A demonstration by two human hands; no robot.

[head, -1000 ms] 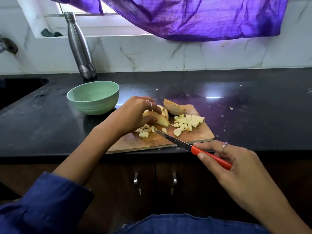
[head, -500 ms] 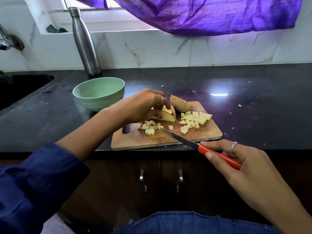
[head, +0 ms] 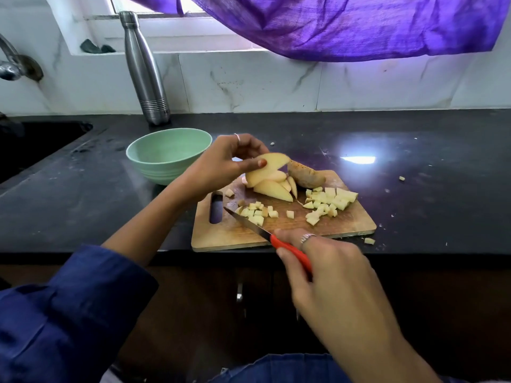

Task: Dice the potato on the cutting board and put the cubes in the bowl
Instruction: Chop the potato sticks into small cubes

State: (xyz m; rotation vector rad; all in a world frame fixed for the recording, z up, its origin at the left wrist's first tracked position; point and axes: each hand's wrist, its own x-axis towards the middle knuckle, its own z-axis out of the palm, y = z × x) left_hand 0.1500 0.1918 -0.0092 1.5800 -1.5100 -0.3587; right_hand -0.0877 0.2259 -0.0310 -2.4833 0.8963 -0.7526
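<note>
The left hand (head: pixel 221 164) pinches one potato slice (head: pixel 266 169) between thumb and fingers and holds it lifted above the far-left part of the cutting board (head: pixel 282 230). The long axis of the slice runs from the fingers toward the right, slightly upward. The right hand (head: pixel 329 269) grips the knife (head: pixel 266 234) by its red handle; the blade points toward the left over the near cubes (head: pixel 257 212). I think the slice must lie flat in front of the blade. The bowl (head: pixel 166 154) is beside the left hand.
</note>
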